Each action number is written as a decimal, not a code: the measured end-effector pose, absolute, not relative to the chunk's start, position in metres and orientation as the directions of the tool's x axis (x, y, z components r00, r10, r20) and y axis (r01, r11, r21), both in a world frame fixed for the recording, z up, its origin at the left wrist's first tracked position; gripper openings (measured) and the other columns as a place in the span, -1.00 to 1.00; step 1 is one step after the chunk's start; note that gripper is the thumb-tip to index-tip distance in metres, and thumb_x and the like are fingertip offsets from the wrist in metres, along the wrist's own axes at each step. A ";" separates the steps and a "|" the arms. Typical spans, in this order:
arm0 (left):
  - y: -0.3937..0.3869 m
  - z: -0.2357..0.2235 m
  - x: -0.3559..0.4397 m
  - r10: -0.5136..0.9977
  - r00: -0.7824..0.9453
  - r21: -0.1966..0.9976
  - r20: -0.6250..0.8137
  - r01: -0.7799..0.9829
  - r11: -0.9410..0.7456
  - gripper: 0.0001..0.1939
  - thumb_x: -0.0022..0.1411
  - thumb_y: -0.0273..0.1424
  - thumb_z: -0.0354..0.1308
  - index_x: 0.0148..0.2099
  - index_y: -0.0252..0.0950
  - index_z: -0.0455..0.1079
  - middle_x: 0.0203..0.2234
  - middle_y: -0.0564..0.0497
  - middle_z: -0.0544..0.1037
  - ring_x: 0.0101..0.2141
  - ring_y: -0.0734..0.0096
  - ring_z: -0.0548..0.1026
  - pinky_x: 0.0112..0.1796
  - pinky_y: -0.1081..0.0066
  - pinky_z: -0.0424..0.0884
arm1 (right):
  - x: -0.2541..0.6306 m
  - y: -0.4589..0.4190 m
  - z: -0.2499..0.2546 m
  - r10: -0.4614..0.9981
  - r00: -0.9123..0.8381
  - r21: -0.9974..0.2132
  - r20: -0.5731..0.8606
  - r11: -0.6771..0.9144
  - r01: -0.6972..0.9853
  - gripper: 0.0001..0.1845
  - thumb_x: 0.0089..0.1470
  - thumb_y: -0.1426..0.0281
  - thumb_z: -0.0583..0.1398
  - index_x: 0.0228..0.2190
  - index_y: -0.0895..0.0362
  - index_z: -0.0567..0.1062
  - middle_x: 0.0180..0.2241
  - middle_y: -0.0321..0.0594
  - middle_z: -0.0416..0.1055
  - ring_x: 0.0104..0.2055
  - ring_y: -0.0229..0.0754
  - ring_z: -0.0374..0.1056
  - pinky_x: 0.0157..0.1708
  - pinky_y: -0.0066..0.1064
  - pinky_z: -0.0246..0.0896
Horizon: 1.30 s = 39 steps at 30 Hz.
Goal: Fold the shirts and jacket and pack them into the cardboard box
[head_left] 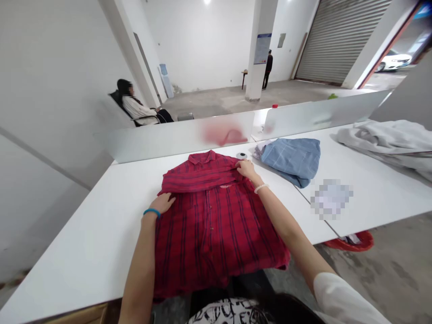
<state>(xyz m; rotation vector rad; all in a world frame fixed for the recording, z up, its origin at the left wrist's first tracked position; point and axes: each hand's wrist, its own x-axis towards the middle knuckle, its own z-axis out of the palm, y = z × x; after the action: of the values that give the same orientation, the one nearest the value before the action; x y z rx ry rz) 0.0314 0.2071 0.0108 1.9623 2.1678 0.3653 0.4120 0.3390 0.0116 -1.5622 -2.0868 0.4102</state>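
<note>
A red plaid shirt point(229, 229) lies spread on the white table, its collar at the far side and its hem hanging over the near edge. One sleeve is laid across the chest from left to right. With its fingers closed on the cloth, my right hand point(247, 168) grips the sleeve end near the right shoulder. My left hand point(164, 202), below a blue wristband, rests at the shirt's left side just under the folded sleeve. Its fingers are curled onto the fabric there, and part of the thumb is hidden.
Frosted dividers point(182, 139) run along the back of the white table point(94, 225). To the right lie a blue folded garment point(292, 157) and a heap of pale cloth point(391, 139). A red basket point(366, 243) stands below. Beyond sits one person point(141, 108); another stands by a pillar.
</note>
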 end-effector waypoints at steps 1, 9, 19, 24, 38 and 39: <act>0.202 0.019 0.029 0.995 -0.100 0.296 0.029 0.951 0.087 -0.70 0.21 -0.30 -0.01 -0.17 -0.29 0.50 -0.22 -0.10 0.59 -0.16 0.21 0.51 -0.12 0.35 0.35 | 0.406 0.336 0.014 0.950 -0.208 -0.483 0.235 0.299 0.823 -0.75 0.17 0.47 0.07 -0.21 0.25 0.52 -0.03 0.08 0.38 0.05 0.04 0.22 0.09 0.00 0.01; 0.241 -0.005 0.064 0.982 -0.100 0.173 0.163 0.982 0.071 -0.49 0.31 -0.26 -0.18 0.20 -0.35 0.24 0.19 -0.19 0.27 0.19 0.13 0.19 0.15 0.10 0.08 | 0.346 0.313 -0.022 0.845 -0.426 -0.097 0.322 0.478 0.873 -0.45 0.27 0.19 -0.10 0.20 0.14 0.20 0.26 -0.03 0.05 0.31 0.13 -0.15 0.21 0.19 -0.39; 0.255 -0.051 0.042 0.986 -0.091 0.107 0.138 0.991 0.077 -0.37 0.32 -0.14 -0.21 0.33 -0.36 0.01 0.31 -0.14 -0.03 0.29 0.05 -0.10 0.21 0.02 -0.09 | 0.382 0.317 -0.056 0.939 -0.270 -0.114 0.214 0.298 0.948 -0.36 0.25 0.07 -0.15 0.24 0.10 0.11 0.29 -0.04 -0.03 0.32 0.15 -0.17 0.19 0.20 -0.28; 0.253 -0.042 0.047 0.990 -0.077 0.125 0.116 0.990 0.063 -0.40 0.33 -0.20 -0.21 0.32 -0.39 0.03 0.31 -0.15 0.00 0.29 0.08 -0.09 0.21 0.06 -0.07 | 0.388 0.318 -0.054 0.944 -0.260 -0.197 0.203 0.300 0.933 -0.40 0.27 0.11 -0.13 0.22 0.12 0.16 0.28 -0.06 0.00 0.33 0.07 -0.19 0.22 0.13 -0.28; 0.064 -0.035 -0.005 0.960 -0.242 0.303 0.143 0.934 0.191 -0.41 0.28 -0.17 -0.24 0.19 -0.41 0.24 0.25 -0.27 0.13 0.26 -0.08 0.00 0.16 -0.16 -0.04 | 0.589 0.227 -0.035 0.934 0.108 -0.322 0.342 0.009 0.947 -0.59 0.15 0.43 -0.03 -0.07 0.21 0.49 -0.01 0.04 0.40 0.05 0.02 0.29 0.06 -0.14 0.13; 0.050 -0.037 -0.008 0.942 -0.301 0.355 0.151 0.906 0.233 -0.38 0.27 -0.13 -0.27 0.17 -0.42 0.25 0.24 -0.29 0.15 0.26 -0.07 0.02 0.17 -0.15 -0.04 | 0.620 0.226 -0.030 0.905 0.271 -0.332 0.329 -0.158 0.930 -0.57 0.15 0.44 -0.04 -0.07 0.21 0.49 -0.04 0.07 0.41 0.03 0.05 0.29 0.03 -0.10 0.13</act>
<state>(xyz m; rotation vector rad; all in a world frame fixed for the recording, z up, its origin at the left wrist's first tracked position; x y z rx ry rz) -0.0076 0.0504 -0.0370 1.7976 2.3908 0.5819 0.6197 0.2264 -0.0296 -2.0819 -1.6519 -0.0726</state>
